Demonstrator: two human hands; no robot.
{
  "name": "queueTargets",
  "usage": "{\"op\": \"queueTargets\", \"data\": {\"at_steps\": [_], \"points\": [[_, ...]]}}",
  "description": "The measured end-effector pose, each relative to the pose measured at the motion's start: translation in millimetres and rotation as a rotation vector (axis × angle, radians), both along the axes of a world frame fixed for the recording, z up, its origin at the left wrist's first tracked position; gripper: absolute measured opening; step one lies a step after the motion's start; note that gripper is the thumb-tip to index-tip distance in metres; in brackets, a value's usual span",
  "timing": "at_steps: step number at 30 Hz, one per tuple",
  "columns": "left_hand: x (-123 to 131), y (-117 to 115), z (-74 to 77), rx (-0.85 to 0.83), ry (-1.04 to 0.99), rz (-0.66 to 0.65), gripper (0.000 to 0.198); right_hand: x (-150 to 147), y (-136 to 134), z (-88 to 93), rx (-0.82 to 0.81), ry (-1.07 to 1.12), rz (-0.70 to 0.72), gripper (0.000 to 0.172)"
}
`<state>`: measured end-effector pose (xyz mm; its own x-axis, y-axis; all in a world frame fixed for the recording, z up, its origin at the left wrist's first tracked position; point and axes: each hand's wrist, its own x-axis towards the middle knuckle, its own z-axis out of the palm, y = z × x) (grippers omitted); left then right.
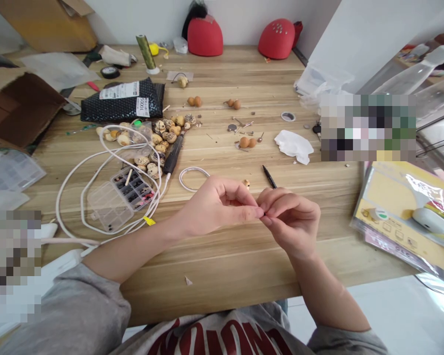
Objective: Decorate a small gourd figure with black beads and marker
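Observation:
My left hand point(218, 204) and my right hand point(290, 217) meet above the near middle of the wooden table point(222, 266). Both are closed in a pinch, fingertips touching each other at one spot. Whatever they pinch is too small to make out. A black pen point(269, 176) lies just behind my right hand, its near end hidden by my fingers. A small brown bead point(246, 184) sits behind my left hand. A loop of white cord point(192, 176) lies to the left of it.
A pile of speckled nuts or small gourds point(163, 138) lies beside a clear compartment box point(128, 197), a white cable point(96, 197) and a black tool point(173, 155). Crumpled tissue point(294, 146) is at right. Packaged sheets point(407, 217) overhang the right edge. Red helmets point(205, 37) stand at the back.

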<state>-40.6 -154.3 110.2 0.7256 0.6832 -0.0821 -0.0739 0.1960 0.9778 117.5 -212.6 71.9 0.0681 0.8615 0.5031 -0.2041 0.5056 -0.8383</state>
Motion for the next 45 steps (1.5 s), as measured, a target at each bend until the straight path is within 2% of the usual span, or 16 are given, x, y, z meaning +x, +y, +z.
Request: {"op": "queueTargets", "data": {"at_steps": [12,16,19,25,36,45], "points": [[-2.6,2.7,1.3,-0.138,-0.013,-0.138,0.010,4.1,1.0,-1.1,0.032,-0.003,0.026,0.016],[-2.9,2.8,0.5,-0.129,-0.021,-0.155,0.010,4.8,-0.2,-0.1,0.029,-0.011,0.013,0.014],[-3.0,1.8,1.1,-0.067,-0.010,-0.123,0.012,5.1,-0.5,-1.3,0.020,-0.009,0.000,0.011],[-2.8,-0.8,2.7,0.134,0.062,0.018,0.018,3.9,-0.6,-4.0,0.041,-0.001,-0.066,0.020],[-2.2,-3.4,0.7,0.633,0.118,0.237,0.010,0.9,-2.5,-2.2,-0.139,0.099,-0.033,0.021],[-3.5,-1.5,1.6,0.691,0.202,0.299,0.016,0.6,-2.3,-1.1,-0.202,0.102,-0.015,0.017]]}}
